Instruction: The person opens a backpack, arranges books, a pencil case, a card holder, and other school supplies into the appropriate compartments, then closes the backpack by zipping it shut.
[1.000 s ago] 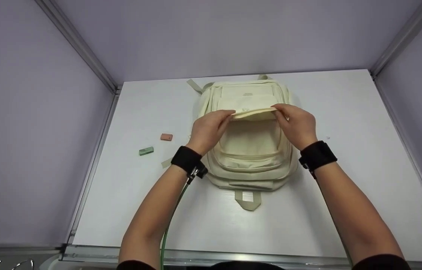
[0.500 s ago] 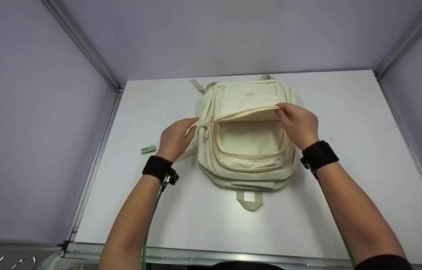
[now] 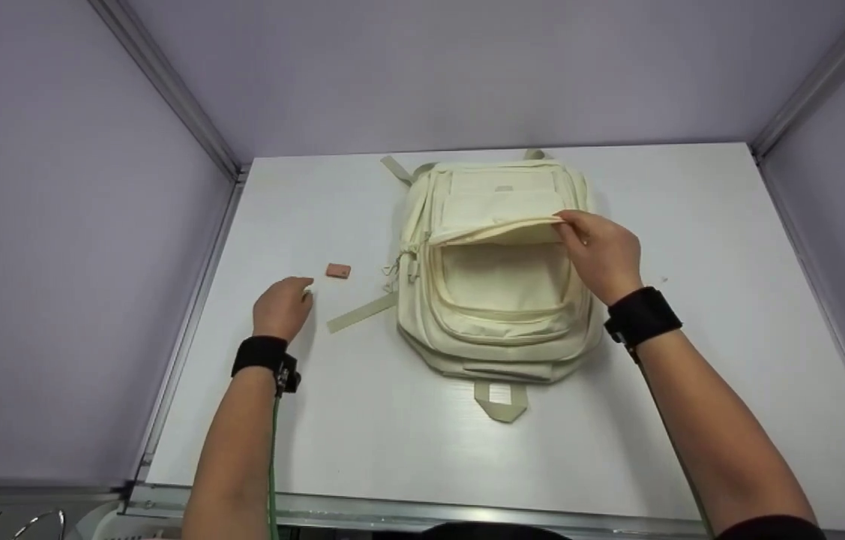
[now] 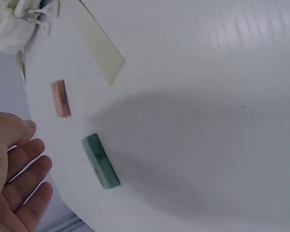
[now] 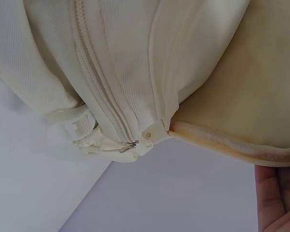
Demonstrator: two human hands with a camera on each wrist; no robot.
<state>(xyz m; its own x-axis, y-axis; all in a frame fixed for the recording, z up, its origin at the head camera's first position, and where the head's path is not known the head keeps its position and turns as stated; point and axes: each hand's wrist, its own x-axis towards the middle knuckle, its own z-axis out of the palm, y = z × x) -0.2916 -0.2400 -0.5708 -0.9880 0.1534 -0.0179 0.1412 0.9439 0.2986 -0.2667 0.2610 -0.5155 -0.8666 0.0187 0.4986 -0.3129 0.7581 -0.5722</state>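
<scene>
A cream backpack (image 3: 493, 352) lies on the white table with its front pocket (image 3: 504, 274) unzipped. My right hand (image 3: 602, 251) pinches the edge of the pocket flap (image 3: 501, 230) and holds it raised; the right wrist view shows the fingers (image 5: 270, 193) at the piped flap edge (image 5: 231, 145). My left hand (image 3: 283, 307) hovers left of the backpack, fingers loosely bent and holding nothing. In the left wrist view a small green eraser-like block (image 4: 101, 162) lies just beside its fingertips; the head view hides that block behind the hand. A similar reddish block (image 3: 338, 271) lies close by.
A loose strap (image 3: 362, 313) reaches left from the backpack across the table (image 3: 407, 435). The top loop (image 3: 501, 405) points toward the near edge. Pale panels (image 3: 497, 75) stand around the back and sides.
My left hand let go of the flap and moved left and nearer, past the reddish block to the green one. The flap's left side dropped; my right hand keeps its pinch.
</scene>
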